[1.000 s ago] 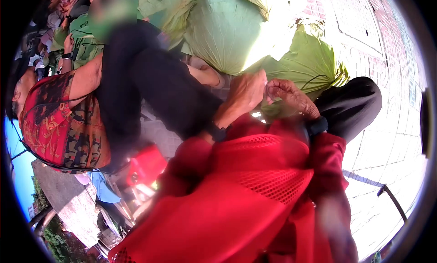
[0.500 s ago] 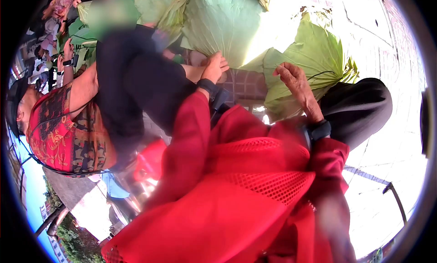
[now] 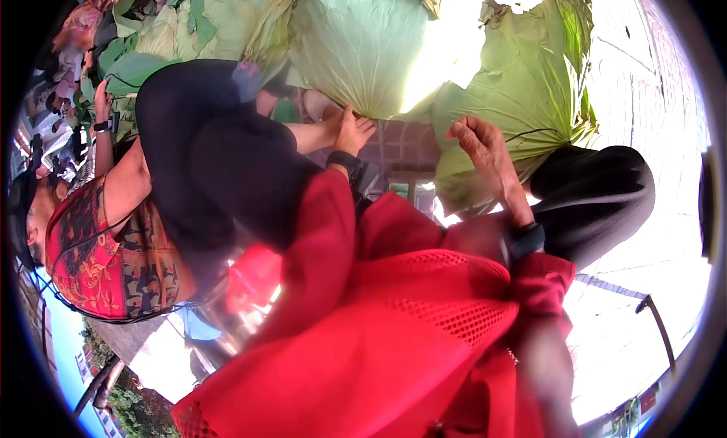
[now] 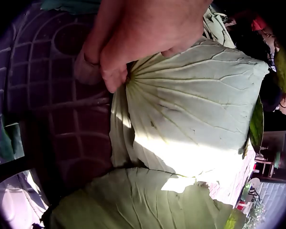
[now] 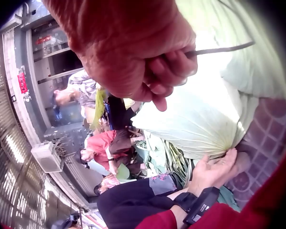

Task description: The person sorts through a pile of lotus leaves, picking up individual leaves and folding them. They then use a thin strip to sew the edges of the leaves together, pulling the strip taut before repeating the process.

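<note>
The left hand [image 3: 354, 131] is at the gathered centre of a large pale green leaf [image 3: 360, 48], its fingers extended; the left wrist view shows the fingertips of the hand [image 4: 150, 28] against the point where the veins of the leaf [image 4: 195, 90] meet. To its right, the raised right hand [image 3: 485, 150] is in front of a yellow-green leaf [image 3: 503, 89]. In the right wrist view the curled fingers of the right hand [image 5: 138, 52] pinch a thin dark strand [image 5: 224, 49], and the left hand [image 5: 214, 171] lies palm up by the leaf's centre.
Another person in black trousers [image 3: 219, 146] sits close at the left, an arm reaching beside the left hand. More leaves [image 3: 227, 21] are heaped at the upper left. A red object [image 3: 254, 277] lies below that person's legs. Pale paving [image 3: 636, 241] stretches along the right.
The hands were together a second ago and are now apart, the left at the pale leaf's centre. The yellow-green leaf's right edge stands higher than before.
</note>
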Tool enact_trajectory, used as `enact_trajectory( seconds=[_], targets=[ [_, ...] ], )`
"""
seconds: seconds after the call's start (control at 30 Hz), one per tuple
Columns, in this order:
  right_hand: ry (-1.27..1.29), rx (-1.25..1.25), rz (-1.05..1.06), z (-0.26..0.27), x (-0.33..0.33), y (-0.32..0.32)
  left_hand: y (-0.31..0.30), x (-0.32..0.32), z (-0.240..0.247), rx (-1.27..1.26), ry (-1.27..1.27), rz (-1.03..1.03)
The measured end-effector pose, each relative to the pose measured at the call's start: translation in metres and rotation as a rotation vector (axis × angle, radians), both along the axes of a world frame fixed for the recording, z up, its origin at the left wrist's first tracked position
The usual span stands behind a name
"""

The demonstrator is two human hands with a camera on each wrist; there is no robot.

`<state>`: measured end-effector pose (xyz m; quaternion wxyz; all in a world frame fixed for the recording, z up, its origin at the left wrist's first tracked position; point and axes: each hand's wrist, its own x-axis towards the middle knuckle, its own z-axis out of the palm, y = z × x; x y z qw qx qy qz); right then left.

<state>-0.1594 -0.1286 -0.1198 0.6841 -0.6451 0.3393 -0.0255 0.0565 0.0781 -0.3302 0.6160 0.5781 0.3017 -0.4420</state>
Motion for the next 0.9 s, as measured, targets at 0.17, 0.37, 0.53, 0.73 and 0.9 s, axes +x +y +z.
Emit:
enact_trajectory(
  seconds=[0.17, 0.37, 0.53, 0.73, 0.9],
  targets=[
    [0.064, 0.015, -0.01, 0.007, 0.004, -0.005, 0.0, -0.007, 0.023, 0.002, -0.134, -0.051],
    [0.054, -0.158, 0.135, -0.014, -0.004, -0.01, -0.034, 0.001, 0.069, -0.228, -0.056, 0.102],
    [-0.031, 0.477, -0.031, 0.0, -0.006, -0.011, -0.065, -0.033, 0.164, -0.562, 0.057, 0.04],
    [-0.288, 0.756, -0.293, 0.004, -0.012, -0.014, -0.085, -0.107, 0.225, -0.512, 0.032, -0.073],
    [-0.275, 0.549, -0.377, 0.005, -0.016, -0.017, -0.079, -0.12, 0.233, -0.484, 0.056, -0.304]
  ],
)
